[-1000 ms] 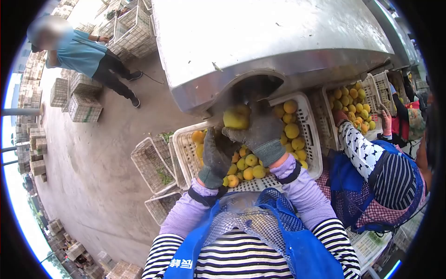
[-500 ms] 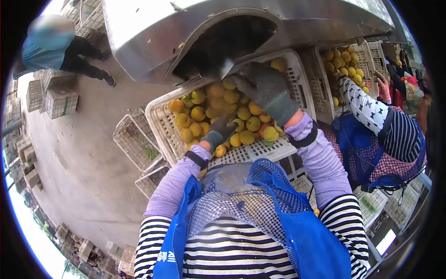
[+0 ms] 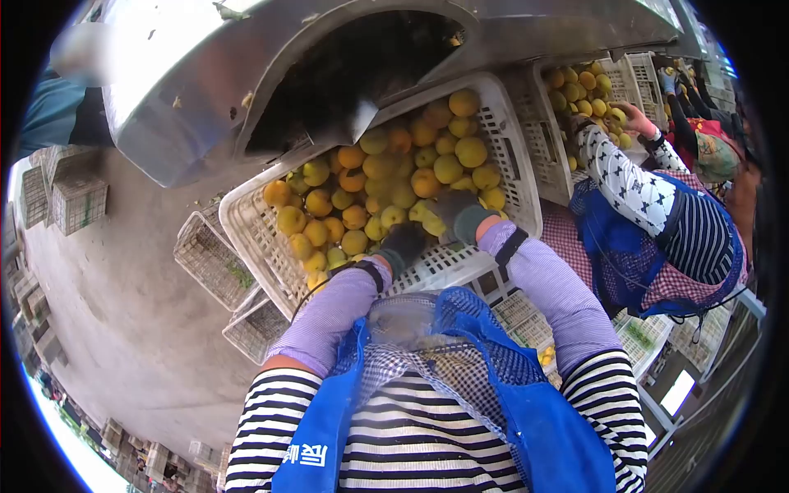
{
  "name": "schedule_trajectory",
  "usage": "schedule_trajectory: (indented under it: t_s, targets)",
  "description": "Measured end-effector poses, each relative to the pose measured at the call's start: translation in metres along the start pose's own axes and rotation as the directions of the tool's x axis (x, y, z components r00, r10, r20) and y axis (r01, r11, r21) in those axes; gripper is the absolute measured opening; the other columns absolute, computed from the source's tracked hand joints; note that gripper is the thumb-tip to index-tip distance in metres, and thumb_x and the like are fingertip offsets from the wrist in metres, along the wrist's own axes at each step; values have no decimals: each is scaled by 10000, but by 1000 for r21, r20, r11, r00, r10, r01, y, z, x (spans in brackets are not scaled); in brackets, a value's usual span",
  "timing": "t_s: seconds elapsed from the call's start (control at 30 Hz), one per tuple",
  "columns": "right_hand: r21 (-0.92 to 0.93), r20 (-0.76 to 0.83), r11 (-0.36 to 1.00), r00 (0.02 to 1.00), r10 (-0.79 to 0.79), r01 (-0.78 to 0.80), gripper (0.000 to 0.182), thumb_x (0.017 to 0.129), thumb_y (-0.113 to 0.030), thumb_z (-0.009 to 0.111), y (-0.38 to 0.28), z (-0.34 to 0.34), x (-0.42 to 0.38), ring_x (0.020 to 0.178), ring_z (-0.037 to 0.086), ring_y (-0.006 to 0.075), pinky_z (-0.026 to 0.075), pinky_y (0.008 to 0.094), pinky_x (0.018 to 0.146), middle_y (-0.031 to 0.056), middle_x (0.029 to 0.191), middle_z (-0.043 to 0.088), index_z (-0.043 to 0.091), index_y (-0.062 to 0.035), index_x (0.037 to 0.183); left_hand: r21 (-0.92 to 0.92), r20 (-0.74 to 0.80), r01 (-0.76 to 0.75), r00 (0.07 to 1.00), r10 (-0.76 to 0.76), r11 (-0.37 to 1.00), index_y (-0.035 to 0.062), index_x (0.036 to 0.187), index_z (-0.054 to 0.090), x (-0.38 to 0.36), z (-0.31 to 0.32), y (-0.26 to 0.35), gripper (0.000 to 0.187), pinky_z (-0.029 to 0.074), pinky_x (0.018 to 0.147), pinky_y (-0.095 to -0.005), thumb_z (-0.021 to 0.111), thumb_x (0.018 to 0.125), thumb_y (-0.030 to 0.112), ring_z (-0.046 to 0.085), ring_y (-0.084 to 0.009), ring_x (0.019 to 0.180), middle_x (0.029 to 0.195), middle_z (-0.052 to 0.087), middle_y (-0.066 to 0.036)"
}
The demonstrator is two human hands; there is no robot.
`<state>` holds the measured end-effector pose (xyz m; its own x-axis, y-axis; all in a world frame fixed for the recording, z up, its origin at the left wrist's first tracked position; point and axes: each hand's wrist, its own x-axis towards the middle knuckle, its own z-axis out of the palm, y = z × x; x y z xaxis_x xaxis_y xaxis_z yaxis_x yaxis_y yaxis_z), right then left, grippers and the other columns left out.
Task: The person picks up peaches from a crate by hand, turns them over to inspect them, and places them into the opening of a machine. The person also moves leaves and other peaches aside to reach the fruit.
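A white plastic crate (image 3: 521, 177) holds many yellow-orange fruits (image 3: 380, 167) below a metal chute. My left hand (image 3: 404, 244), in a dark glove, rests at the near side of the fruit, low in the crate; its fingers are hard to make out against the shadow. Beside it, my right hand (image 3: 454, 212), gloved too, reaches over the fruit near the crate's front right part, with a yellow-green fruit close to its fingertips. Blur hides whether either hand grips a fruit.
The metal chute (image 3: 177, 123) overhangs the crate's far side. Empty crates (image 3: 215, 255) stand on the floor at left. At right, a co-worker's patterned sleeve (image 3: 625, 182) reaches over another fruit crate (image 3: 552, 156). A person in blue (image 3: 51, 111) stands far left.
My right hand has come back from the far part of the crate toward me, beside my left hand. More fruit shows. The camera view has shifted, and the co-worker's hands have moved.
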<state>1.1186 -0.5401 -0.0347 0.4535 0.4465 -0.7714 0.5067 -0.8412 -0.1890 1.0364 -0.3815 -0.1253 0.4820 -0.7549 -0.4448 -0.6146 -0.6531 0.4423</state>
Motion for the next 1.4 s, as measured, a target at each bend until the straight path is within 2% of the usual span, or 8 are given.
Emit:
schedule_trajectory:
  t_s: [0.27,0.33,0.37,0.43,0.63,0.93,1.03,1.4]
  targets:
    - [634,-354,764,923,150,119,798,681,-300,775,10,-19,-37,1144,598,368,495,433,966,177,1188,629,437,-85,1371,-598,42,177,981,-190,782,34,1188,615,-34,-46,-22,320,539,867,-396,576,904,177,635,-273,1058,1143,622,-121]
    - [751,-404,623,899,169,221,796,675,-299,785,5,-27,-47,1144,600,368,493,424,965,187,1210,625,451,-67,1358,-954,126,176,971,-205,244,20,1247,592,-56,-42,-43,380,516,927,-361,573,899,171,614,-239,1092,1185,603,-100]
    - [803,-420,528,890,175,276,797,674,-304,791,1,-33,-51,1144,601,367,492,419,964,192,1220,623,457,-60,1356,-969,85,53,988,-127,-242,-16,1314,546,-83,-85,-38,458,454,1011,-322,581,904,184,570,-206,1157,1231,582,-112]
    - [798,-486,484,858,164,359,811,673,-321,807,-14,-48,-59,1142,604,363,490,410,965,198,1218,625,464,-54,1358,-769,-178,-221,975,-130,-600,-40,1345,518,-107,-97,-38,484,398,1069,-319,576,917,178,527,-214,1235,1306,561,-150]
    - [591,-735,662,645,208,460,899,651,-338,858,-72,-106,-78,1182,567,378,484,430,989,217,1322,526,455,-64,1408,-931,-339,-358,775,-533,70,-44,1400,473,-145,-191,-7,517,420,1043,-309,570,967,223,534,-205,1228,1344,555,-145]
    - [308,-951,894,135,278,325,717,657,-445,833,-99,-180,-62,884,641,346,545,462,743,121,1073,597,582,-110,1239,-765,-497,-643,553,-668,37,-32,1409,442,-166,-240,-24,487,429,1055,-359,460,976,191,558,-241,1199,1312,566,-151]
    - [308,-947,875,210,243,375,652,647,-461,834,-90,-174,-14,900,649,332,543,447,732,129,1036,620,606,-117,1152,-749,-652,-504,441,-617,430,-34,1402,444,-168,-218,-32,453,465,1021,-369,439,1000,176,571,-246,1181,1325,552,-162]
    - [335,-934,895,232,273,294,565,715,-406,833,-96,-225,0,966,644,336,533,436,812,132,1083,662,628,-77,1127,-621,-745,-153,419,-519,768,-42,1371,490,-180,-196,-43,406,448,1049,-379,469,980,66,555,-260,1239,1350,567,-154]
